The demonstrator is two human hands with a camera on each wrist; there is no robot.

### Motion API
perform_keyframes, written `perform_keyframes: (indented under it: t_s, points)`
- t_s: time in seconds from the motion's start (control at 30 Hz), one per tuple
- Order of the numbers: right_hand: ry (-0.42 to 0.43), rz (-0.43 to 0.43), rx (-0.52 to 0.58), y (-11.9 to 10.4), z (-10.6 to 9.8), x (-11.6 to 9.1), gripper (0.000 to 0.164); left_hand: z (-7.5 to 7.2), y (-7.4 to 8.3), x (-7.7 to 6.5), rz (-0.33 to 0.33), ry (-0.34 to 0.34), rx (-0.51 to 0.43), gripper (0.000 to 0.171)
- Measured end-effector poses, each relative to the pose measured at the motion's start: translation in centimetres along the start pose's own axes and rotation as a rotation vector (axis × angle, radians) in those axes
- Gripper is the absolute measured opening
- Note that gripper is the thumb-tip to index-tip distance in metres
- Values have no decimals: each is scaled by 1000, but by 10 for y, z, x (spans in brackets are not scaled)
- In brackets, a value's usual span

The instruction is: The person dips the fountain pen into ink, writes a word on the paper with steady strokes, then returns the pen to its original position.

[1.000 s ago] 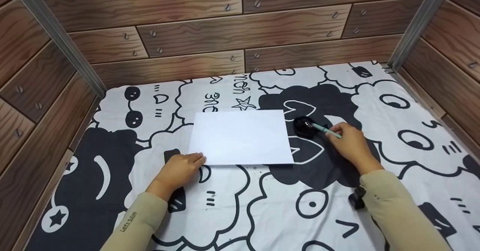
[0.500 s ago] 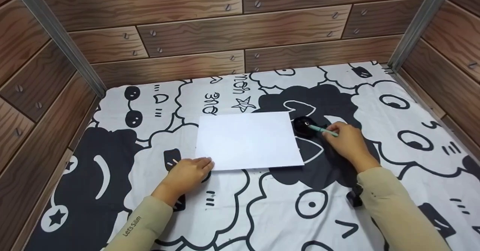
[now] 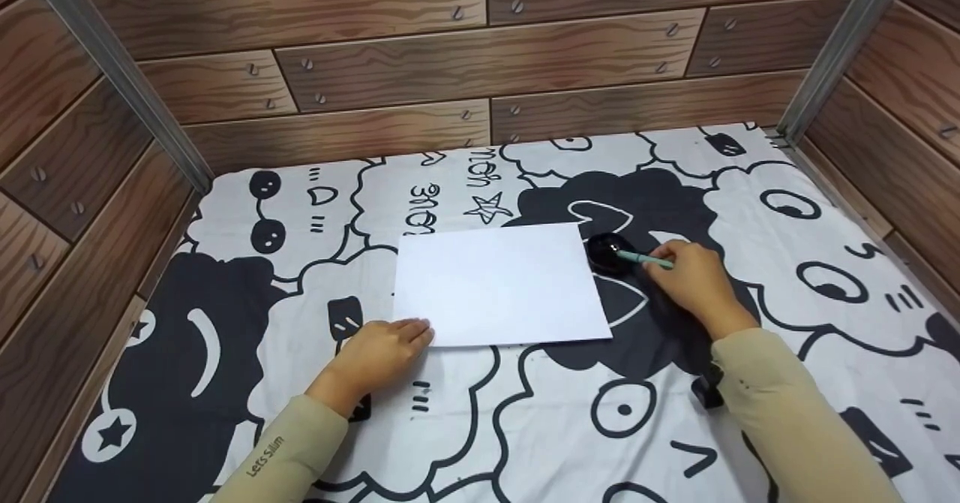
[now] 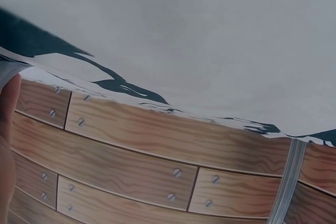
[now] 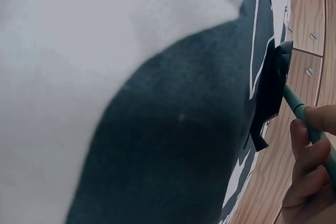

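Observation:
A white sheet of paper point(image 3: 502, 285) lies on the patterned cloth in the head view. My left hand point(image 3: 382, 353) rests its fingers on the sheet's near left corner; the left wrist view catches just a sliver of this hand point(image 4: 7, 124) against the paper's edge. To the right of the paper sits a small glossy black dish point(image 3: 600, 264). With thumb and fingers, my right hand point(image 3: 697, 284) grips a slim teal brush point(image 3: 646, 259) that slants down into the dish. Its tip is hidden by the dish's wall point(image 5: 271, 87) in the right wrist view.
A black-and-white cartoon cloth point(image 3: 450, 443) covers the whole surface. Wood-patterned walls point(image 3: 390, 75) enclose the back and both sides, with grey posts point(image 3: 112, 75) at the corners. A small black device point(image 3: 706, 392) sits at the right sleeve.
My left hand and the paper have shifted right and a little nearer, so the sheet's edge lies close to the dish. The right hand has moved slightly left, the brush staying in the dish.

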State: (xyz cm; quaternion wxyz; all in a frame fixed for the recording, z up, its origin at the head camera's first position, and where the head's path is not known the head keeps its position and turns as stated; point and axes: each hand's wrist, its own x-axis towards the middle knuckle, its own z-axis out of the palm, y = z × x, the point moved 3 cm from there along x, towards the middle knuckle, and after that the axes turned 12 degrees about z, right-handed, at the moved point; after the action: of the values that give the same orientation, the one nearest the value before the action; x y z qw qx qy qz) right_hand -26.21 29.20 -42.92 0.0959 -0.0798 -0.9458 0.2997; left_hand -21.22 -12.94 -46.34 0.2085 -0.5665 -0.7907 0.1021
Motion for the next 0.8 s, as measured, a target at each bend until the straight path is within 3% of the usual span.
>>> perform_keyframes:
  t_s: [0.23,0.33,0.47,0.57,0.8]
  points:
    - [-22,17,-11,1,1,1,17,1,-1,-1,-7,11,-37,22]
    - [-16,15,-12,2,2,1,17,1,-1,-1,-38,36,-99,19]
    - [-5,8,-8,2,3,1,16,2,-4,-2,-112,64,-203,22]
    - [-1,7,-3,1,4,1,16,4,-8,-3,-169,59,-230,23]
    - [-5,18,-4,2,5,1,16,8,-13,-7,-332,-41,-278,35]
